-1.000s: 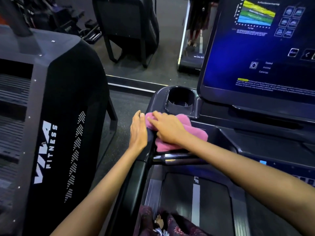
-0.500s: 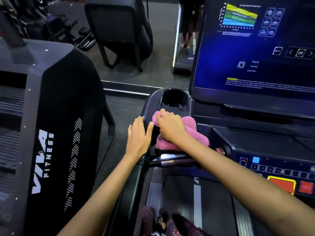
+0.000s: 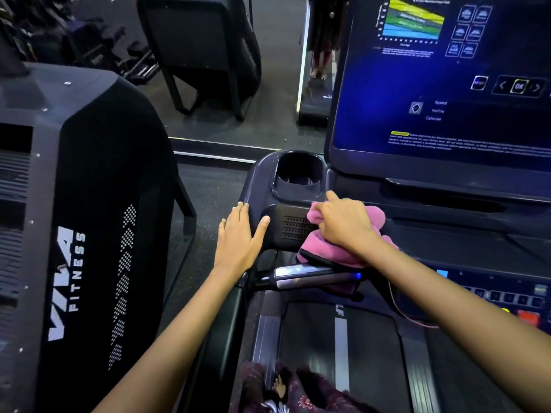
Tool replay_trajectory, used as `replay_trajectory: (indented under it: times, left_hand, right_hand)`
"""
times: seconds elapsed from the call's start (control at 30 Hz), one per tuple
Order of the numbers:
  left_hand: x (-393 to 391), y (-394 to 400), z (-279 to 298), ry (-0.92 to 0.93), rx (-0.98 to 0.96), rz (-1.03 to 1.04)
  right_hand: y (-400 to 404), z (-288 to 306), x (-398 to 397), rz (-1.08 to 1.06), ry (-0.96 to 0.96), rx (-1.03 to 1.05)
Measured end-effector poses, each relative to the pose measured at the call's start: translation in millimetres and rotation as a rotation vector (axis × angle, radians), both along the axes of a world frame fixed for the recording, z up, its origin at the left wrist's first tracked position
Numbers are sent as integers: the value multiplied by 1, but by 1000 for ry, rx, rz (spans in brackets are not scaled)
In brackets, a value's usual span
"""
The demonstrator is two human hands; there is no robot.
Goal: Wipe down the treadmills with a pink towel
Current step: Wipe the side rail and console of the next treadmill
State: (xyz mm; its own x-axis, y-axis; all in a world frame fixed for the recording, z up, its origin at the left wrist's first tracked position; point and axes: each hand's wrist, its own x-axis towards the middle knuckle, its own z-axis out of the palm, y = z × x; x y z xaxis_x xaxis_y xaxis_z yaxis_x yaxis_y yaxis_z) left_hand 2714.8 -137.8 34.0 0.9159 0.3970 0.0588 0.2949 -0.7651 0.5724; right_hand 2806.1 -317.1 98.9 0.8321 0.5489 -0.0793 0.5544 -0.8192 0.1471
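R hand (image 3: 343,222) gripping pink towel (image 3: 328,248), shifted right; L hand (image 3: 238,236) flat, unmoved.

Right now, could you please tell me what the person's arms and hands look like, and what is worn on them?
Both forearms are bare: no sleeves, gloves, watch or bracelets show. The left hand and right hand show no rings on the visible fingers, and the nails look short.
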Motion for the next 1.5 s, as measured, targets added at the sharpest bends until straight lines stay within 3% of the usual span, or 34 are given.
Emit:
replay_trajectory:
  times: [0.17, 0.33, 0.43, 0.57, 0.73, 0.87, 1.07, 1.23, 1.5]
  left_hand:
    - [0, 0, 2, -3, -6, 0]
    - [11, 2, 14, -15, 45, 35]
    - [28, 11, 30, 45, 106, 64]
    - [49, 18, 24, 38, 60, 45]
    - [56, 4, 5, 126, 56, 61]
    - [54, 4, 7, 46, -19, 104]
    - [53, 5, 6, -65, -102, 141]
    - [51, 4, 4, -90, -63, 121]
    - [53, 6, 1, -66, 1, 138]
  right_hand:
    - [-2, -3, -2, -94, -15, 35]
    - [13, -4, 6, 78, 108, 224]
    - [27, -2, 15, 103, 9, 344]
    - [51, -3, 20, 70, -87, 213]
    - [59, -20, 14, 230, -98, 104]
    - [62, -22, 24, 323, -151, 124]
    - [86, -21, 42, 363, -234, -43]
    - [106, -9, 56, 405, -219, -128]
    - [128, -1, 109, 223, -122, 15]
